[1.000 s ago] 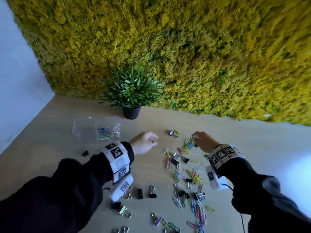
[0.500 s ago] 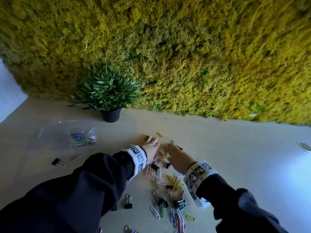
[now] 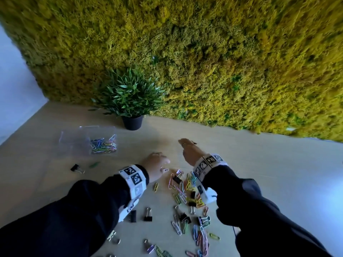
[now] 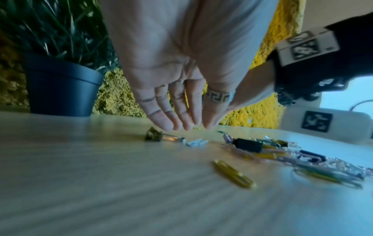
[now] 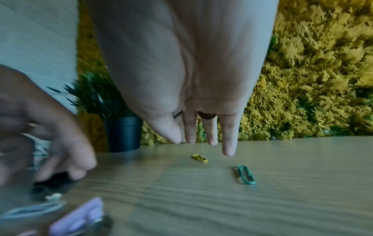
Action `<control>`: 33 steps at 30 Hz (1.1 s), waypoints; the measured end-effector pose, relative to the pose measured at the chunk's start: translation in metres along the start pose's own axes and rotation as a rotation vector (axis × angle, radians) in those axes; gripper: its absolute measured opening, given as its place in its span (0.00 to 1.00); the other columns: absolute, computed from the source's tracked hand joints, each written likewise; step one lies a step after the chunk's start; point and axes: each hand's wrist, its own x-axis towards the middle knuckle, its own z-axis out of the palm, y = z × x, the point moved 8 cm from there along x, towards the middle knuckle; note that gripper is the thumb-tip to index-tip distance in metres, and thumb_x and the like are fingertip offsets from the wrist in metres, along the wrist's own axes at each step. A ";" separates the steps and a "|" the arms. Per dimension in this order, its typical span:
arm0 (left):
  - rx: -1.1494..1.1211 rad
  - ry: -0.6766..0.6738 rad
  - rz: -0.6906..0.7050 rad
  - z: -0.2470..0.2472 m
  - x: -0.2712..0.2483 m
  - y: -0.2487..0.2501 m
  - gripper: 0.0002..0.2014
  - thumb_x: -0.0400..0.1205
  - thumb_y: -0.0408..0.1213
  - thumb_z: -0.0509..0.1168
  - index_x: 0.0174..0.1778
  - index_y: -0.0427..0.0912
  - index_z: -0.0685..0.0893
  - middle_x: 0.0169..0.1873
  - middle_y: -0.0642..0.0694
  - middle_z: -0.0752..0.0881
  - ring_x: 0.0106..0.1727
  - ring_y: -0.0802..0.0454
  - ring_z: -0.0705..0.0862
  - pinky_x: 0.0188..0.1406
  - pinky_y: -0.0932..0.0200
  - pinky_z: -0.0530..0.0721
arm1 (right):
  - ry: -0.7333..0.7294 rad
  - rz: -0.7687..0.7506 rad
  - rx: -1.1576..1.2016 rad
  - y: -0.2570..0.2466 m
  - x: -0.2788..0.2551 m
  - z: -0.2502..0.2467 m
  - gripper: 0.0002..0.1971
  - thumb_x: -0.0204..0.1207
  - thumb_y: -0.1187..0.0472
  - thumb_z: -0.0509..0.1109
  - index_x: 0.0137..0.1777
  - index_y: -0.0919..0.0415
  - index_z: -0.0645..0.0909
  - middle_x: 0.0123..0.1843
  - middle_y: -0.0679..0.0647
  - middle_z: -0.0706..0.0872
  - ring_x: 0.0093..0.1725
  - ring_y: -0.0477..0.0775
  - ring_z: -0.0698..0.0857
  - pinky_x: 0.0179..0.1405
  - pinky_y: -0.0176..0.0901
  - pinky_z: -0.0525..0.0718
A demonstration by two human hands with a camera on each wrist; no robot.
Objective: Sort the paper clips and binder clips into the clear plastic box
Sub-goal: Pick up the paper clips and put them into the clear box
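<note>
Table (image 3: 259, 173) wooden; moss wall (image 3: 204, 52), seemingly.

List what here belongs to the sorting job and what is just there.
Job: clear box holding paper clips; loose clips on the table; stray binder clip; left hand; right hand.
Just there: potted plant; moss wall.

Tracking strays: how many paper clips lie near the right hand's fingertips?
2: a yellow paper clip below the fingertips, a green paper clip right of it. The right hand may hide others.
</note>
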 end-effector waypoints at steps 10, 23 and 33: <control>0.020 -0.171 0.067 0.030 -0.016 0.010 0.20 0.80 0.24 0.58 0.69 0.38 0.74 0.66 0.41 0.74 0.60 0.45 0.78 0.52 0.66 0.70 | -0.186 -0.038 -0.026 0.031 -0.047 0.037 0.22 0.80 0.70 0.54 0.75 0.66 0.65 0.77 0.62 0.67 0.74 0.62 0.70 0.72 0.47 0.70; 0.102 -0.295 0.051 0.030 -0.022 -0.006 0.32 0.73 0.29 0.72 0.73 0.45 0.70 0.69 0.47 0.68 0.62 0.52 0.73 0.59 0.63 0.70 | -0.153 -0.087 0.056 0.023 -0.078 0.040 0.31 0.67 0.50 0.76 0.69 0.55 0.73 0.70 0.53 0.69 0.68 0.53 0.72 0.71 0.43 0.71; 0.193 -0.233 0.139 0.025 -0.013 -0.003 0.26 0.73 0.32 0.72 0.68 0.43 0.77 0.66 0.45 0.76 0.67 0.46 0.73 0.66 0.56 0.70 | -0.152 -0.059 0.109 0.026 -0.078 0.033 0.27 0.66 0.58 0.78 0.65 0.55 0.77 0.63 0.54 0.76 0.60 0.53 0.78 0.63 0.43 0.78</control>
